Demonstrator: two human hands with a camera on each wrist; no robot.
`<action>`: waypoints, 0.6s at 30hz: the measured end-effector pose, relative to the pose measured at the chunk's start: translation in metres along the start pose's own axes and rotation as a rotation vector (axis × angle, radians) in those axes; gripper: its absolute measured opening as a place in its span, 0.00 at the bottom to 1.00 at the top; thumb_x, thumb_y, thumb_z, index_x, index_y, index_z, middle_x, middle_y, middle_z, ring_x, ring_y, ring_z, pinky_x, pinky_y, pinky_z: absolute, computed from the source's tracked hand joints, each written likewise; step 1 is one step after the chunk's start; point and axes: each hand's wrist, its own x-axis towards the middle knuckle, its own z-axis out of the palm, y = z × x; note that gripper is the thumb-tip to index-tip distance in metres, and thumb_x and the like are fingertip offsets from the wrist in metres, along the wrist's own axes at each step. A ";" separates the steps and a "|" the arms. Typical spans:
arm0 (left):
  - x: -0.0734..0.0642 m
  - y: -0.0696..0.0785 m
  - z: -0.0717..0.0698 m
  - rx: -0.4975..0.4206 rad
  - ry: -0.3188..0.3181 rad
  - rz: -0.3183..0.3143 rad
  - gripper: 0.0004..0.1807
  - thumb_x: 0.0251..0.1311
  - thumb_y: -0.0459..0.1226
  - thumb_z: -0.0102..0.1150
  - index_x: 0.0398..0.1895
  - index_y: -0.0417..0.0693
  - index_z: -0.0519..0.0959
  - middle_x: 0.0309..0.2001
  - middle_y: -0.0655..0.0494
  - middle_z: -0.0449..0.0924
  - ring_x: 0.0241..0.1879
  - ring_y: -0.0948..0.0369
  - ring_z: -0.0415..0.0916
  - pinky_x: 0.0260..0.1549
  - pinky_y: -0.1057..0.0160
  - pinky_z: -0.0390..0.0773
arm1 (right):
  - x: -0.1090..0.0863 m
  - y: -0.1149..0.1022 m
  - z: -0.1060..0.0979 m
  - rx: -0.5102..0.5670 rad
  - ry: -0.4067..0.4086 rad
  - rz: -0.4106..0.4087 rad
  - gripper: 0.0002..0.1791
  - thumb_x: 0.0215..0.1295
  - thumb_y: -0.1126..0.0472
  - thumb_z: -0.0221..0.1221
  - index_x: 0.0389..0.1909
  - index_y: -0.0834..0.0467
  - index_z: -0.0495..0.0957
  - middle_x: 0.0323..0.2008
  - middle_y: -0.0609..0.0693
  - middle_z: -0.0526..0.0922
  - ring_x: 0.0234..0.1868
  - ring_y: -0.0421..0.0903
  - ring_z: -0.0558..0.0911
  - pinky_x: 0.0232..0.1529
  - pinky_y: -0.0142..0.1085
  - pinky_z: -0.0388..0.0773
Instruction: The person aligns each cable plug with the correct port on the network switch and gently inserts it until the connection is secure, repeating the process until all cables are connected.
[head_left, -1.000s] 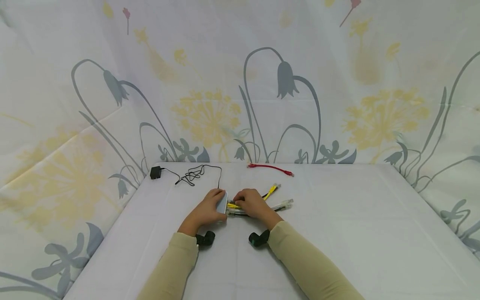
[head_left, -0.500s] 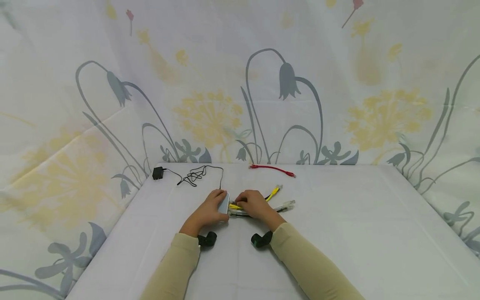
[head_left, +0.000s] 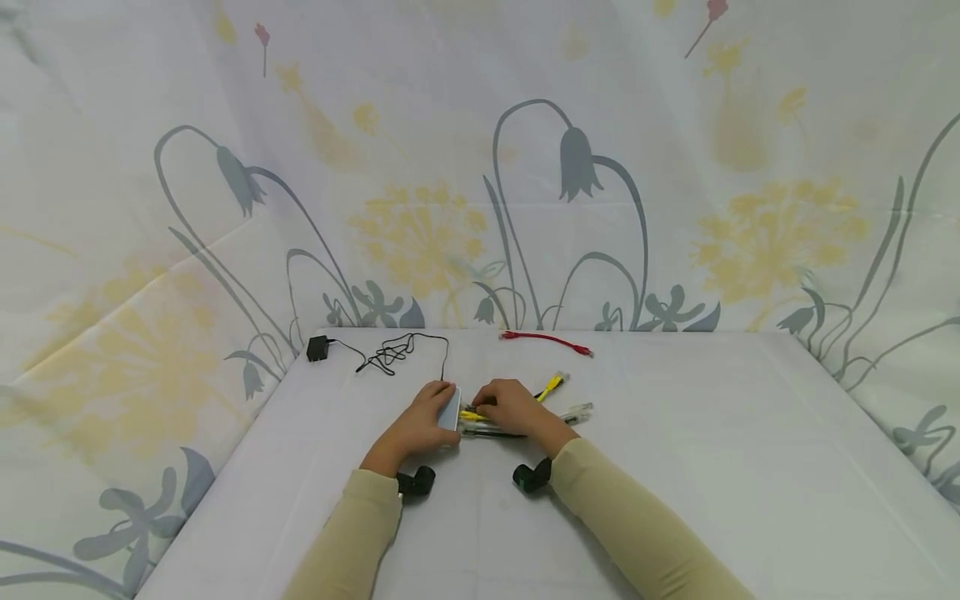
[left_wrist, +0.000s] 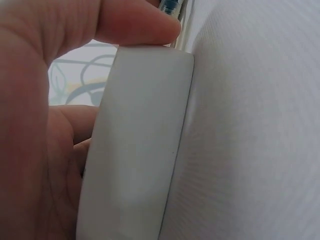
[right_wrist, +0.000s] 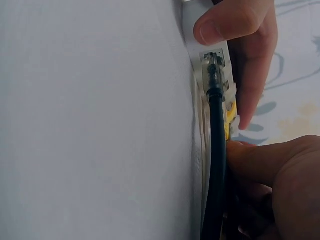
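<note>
My left hand grips a small white network switch, thumb at its near end and fingers at its far end. In the left wrist view the white casing stands between the thumb and fingers. Several network cables run from its right side. One black cable has its clear plug in a port. My right hand pinches a network cable close to the ports, beside a yellow plug; its fingers hide most of that cable. Yellow and clear free plugs lie past the hand.
A red network cable lies at the back of the white table. At the back left sits a black power adapter, its tangled thin cord leading to the switch. A flowered cloth hangs behind.
The right wrist has shifted slightly to the right, while its fingers stay by the ports. The left hand keeps its grip on the switch. The head view has drifted a little.
</note>
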 end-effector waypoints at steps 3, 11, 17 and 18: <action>-0.001 0.000 0.000 -0.004 0.003 0.000 0.51 0.39 0.41 0.63 0.74 0.44 0.58 0.75 0.49 0.53 0.75 0.51 0.50 0.66 0.48 0.63 | 0.000 -0.001 -0.003 -0.017 -0.028 -0.012 0.11 0.67 0.62 0.56 0.45 0.55 0.84 0.43 0.49 0.85 0.48 0.47 0.81 0.53 0.44 0.76; 0.000 0.001 0.000 0.023 0.003 -0.004 0.51 0.39 0.42 0.63 0.74 0.44 0.58 0.75 0.49 0.53 0.75 0.51 0.50 0.67 0.49 0.62 | 0.001 -0.002 -0.011 -0.023 -0.101 -0.012 0.12 0.68 0.62 0.55 0.48 0.55 0.83 0.46 0.49 0.84 0.52 0.47 0.80 0.57 0.44 0.74; 0.000 0.000 0.000 0.019 0.001 0.000 0.51 0.39 0.42 0.63 0.74 0.44 0.58 0.75 0.49 0.54 0.75 0.50 0.50 0.67 0.49 0.62 | 0.002 -0.003 -0.018 -0.050 -0.151 -0.026 0.12 0.67 0.62 0.56 0.48 0.55 0.84 0.49 0.49 0.84 0.56 0.49 0.79 0.59 0.45 0.73; 0.000 0.000 0.000 0.021 0.001 0.000 0.51 0.40 0.42 0.63 0.74 0.44 0.58 0.75 0.49 0.54 0.75 0.51 0.50 0.67 0.49 0.61 | 0.003 -0.003 -0.019 -0.062 -0.158 -0.031 0.12 0.67 0.61 0.56 0.48 0.55 0.84 0.49 0.49 0.84 0.56 0.49 0.79 0.59 0.45 0.73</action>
